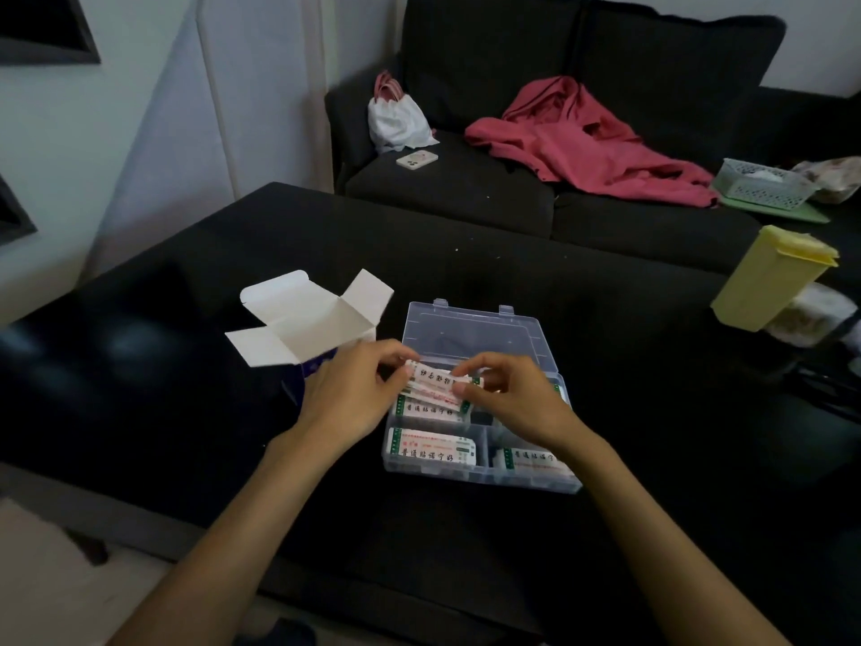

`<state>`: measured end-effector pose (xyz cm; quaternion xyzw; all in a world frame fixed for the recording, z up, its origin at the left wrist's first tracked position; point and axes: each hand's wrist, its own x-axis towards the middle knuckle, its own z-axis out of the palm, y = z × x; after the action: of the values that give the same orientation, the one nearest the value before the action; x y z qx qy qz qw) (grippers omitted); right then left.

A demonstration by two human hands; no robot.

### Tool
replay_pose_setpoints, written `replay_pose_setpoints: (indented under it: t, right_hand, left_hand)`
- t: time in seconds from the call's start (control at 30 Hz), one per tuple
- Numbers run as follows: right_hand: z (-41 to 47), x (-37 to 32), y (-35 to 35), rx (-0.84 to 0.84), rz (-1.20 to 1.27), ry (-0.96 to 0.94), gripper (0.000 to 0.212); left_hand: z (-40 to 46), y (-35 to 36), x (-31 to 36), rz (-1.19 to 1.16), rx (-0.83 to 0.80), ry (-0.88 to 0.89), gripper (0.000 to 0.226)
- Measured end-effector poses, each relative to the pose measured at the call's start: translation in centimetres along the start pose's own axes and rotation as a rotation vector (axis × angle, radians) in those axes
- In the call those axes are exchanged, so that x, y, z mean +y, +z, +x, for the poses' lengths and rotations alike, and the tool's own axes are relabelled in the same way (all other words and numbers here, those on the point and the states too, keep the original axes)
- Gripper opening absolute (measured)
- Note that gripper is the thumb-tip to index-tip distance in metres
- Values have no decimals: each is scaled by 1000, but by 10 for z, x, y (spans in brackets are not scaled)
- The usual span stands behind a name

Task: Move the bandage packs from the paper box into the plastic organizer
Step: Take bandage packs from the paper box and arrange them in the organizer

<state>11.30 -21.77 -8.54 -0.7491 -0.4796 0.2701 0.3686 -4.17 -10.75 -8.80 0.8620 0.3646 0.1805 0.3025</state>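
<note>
Both hands meet over the clear plastic organizer w/ hinged lid [480, 440], which sits open on the black table [466, 552]. The left hand [347, 403] pinches the left end of a small fan of white bandage packs w/ black print and green edges [431, 382] btwn thumb and fingertips; the right hand [510, 398] pinches the right end the same way, fingers curled in. The held packs hover just above the organizer's rear-left compartment, overlapping each other at slight angles.

Inside the organizer: another white pack [428, 410] lies flat in the rear-left compartment, right under the held ones. A further pack [431, 447] lies in the front-left compartment, text facing up. One more [536, 461] sits in the front-right compartment, partly hidden by the right wrist. The rear-right compartment is mostly covered by the right hand; contents can't be told. The lid stands tilted back, two clasps at its far edge.

Just left of the organizer stands the white paper box w/ blue sides [310, 326], top flaps spread open; its near corner is hidden behind the left hand. Interior looks white; whether packs remain inside can't be told.

At the table's right edge, a pale yellow plastic container w/ flip lid [768, 279] leans tilted. Behind the table, a dark sofa [466, 188] carries a red garment [582, 137], a white drawstring bag [396, 116], a phone [417, 159] and a pale green mesh basket [764, 184].
</note>
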Motion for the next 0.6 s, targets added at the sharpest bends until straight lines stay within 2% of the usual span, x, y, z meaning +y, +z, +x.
replay_pose_setpoints:
  t: [0.23, 0.47, 0.6]
  right_hand:
    - [4, 5, 7, -20, -43, 17, 14]
    - [7, 7, 10, 50, -276, -11, 21]
    - [7, 5, 7, 47, -312, -22, 16]
  left_hand:
    - [-3, 1, -2, 70, -67, 23, 27]
    - [-6, 0, -4, 165, -115, 62, 26]
    - [-5, 0, -5, 240, -143, 75, 28]
